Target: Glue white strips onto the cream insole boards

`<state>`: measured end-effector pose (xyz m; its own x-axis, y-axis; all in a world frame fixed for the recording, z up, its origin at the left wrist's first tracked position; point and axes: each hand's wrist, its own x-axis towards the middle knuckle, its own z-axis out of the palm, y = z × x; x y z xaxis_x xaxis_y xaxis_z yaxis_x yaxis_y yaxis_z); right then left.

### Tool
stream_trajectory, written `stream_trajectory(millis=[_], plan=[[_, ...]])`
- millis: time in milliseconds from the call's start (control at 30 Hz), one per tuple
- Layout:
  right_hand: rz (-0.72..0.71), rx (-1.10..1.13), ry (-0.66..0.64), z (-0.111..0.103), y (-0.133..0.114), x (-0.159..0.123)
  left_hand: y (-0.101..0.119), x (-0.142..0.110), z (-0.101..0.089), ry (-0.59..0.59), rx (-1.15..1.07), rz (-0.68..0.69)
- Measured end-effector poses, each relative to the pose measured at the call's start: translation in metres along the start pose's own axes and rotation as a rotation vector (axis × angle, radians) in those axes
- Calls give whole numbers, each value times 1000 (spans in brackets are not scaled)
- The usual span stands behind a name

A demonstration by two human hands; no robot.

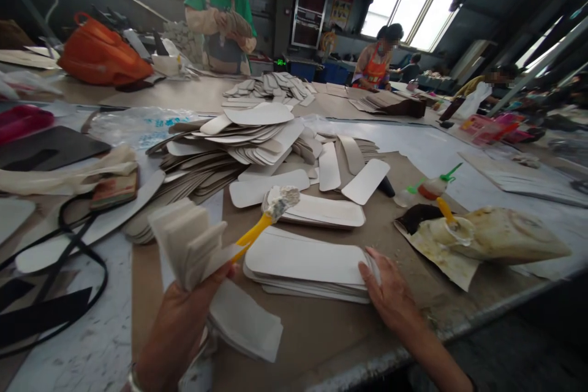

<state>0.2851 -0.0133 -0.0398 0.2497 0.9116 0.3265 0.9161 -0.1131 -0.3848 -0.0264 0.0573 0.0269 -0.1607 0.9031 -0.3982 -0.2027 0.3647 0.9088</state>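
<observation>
My left hand [172, 312] is closed round a fanned bundle of pale strips [186, 242] and a yellow-handled brush [255, 233], its bristles caked with white paste. More pale strips [250, 321] stick out below that hand; whether it holds them too I cannot tell. A neat stack of white round-ended strips [305, 257] lies on brown board in front of me. My right hand [388, 288] grips its right end, thumb and fingers at the edge. Just behind is a second, smaller stack of strips [321, 211].
Behind lies a large heap of strips [257, 135]. A stained plastic container [509, 236] with a yellow handle rests at right, near squeeze bottles [434, 187]. Black straps [78, 239] lie at left beside a dark flat board [52, 147]. Co-workers stand across the table.
</observation>
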Motion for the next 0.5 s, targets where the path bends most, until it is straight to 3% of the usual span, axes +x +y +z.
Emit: stream_trajectory(millis=[133,233,367,500], plan=[[8,67,95,6,-4,0,1,14,20,-234,-22,-33],[21,116,131,12,-3,0,-5,25,26,-316,-7,-63],[79,165,188,14,-5,0,-16,27,29,-289,2,-146],[157,210,180,13,-8,0,-35,6,26,-137,50,-163]])
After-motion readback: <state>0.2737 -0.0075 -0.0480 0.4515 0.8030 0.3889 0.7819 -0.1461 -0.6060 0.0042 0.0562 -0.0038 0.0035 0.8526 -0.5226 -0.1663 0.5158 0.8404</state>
